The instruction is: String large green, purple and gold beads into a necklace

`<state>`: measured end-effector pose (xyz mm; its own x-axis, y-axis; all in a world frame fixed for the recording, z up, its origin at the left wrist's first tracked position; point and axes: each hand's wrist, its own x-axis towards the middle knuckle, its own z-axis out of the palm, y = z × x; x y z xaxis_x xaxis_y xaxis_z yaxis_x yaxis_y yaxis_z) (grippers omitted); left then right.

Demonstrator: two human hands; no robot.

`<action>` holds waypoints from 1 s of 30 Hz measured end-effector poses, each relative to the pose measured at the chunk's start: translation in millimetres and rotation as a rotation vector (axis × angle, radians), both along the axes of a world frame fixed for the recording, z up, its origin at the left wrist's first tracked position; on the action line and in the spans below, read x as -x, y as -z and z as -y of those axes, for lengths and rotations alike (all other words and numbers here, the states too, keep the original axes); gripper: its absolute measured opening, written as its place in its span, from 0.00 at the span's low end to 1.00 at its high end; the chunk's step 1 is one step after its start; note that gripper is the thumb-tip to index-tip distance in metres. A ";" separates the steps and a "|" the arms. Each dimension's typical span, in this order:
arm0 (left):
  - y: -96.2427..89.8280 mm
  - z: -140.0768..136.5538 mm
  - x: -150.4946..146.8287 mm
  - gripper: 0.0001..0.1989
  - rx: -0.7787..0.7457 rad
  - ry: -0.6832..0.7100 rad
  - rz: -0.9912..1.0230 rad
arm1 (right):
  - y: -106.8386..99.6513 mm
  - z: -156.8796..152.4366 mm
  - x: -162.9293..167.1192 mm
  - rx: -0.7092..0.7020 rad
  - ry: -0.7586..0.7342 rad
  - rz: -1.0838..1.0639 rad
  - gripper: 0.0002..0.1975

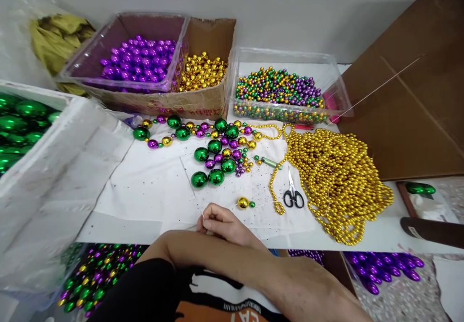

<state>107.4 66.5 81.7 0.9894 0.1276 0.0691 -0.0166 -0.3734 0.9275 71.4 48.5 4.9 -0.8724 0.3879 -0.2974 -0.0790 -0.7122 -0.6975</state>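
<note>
My right hand (pixel 223 221) is closed in a pinch on a thin pale thread (pixel 202 214) at the front of the table. My left forearm (pixel 217 255) crosses in front of the right one; I cannot make out the left fingers. Just right of my right hand lie a gold bead (pixel 242 202) and a small green bead (pixel 252 204), with thread by them. Beyond are loose large green beads (pixel 216 177) and small mixed beads (pixel 240 170). A strung green, purple and gold necklace (pixel 183 133) lies behind. Black-handled scissors (pixel 293 197) rest with blades slightly apart.
Gold bead chains (pixel 337 177) are heaped at right. Along the back stand a purple-bead bin (pixel 68 70), a carton (pixel 155 104) with gold beads and a clear bin (pixel 290 53) of mixed beads. A green lighter (pixel 270 162) lies nearby. Green beads (pixel 27 124) fill a box at left.
</note>
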 end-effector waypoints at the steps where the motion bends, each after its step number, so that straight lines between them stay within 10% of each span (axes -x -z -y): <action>1: -0.7 -0.7 1.1 0.06 -0.009 -0.020 -0.013 | 3.5 -0.7 -1.4 -0.016 0.027 0.035 0.15; 9: -12.3 -21.8 80.5 0.08 0.259 -0.222 0.113 | 34.2 -34.2 -60.7 -0.140 0.434 0.269 0.18; 15: 21.6 -26.7 177.0 0.12 0.493 -1.257 0.004 | 27.0 -49.7 -93.3 -0.126 0.838 0.345 0.14; 18: 46.6 -18.5 198.0 0.17 0.547 -1.553 -0.014 | 23.5 -51.7 -91.4 -0.146 0.879 0.357 0.13; 30: 71.9 -1.4 193.3 0.16 0.490 -1.522 -0.164 | 14.1 -51.4 -81.5 -0.201 0.856 0.351 0.12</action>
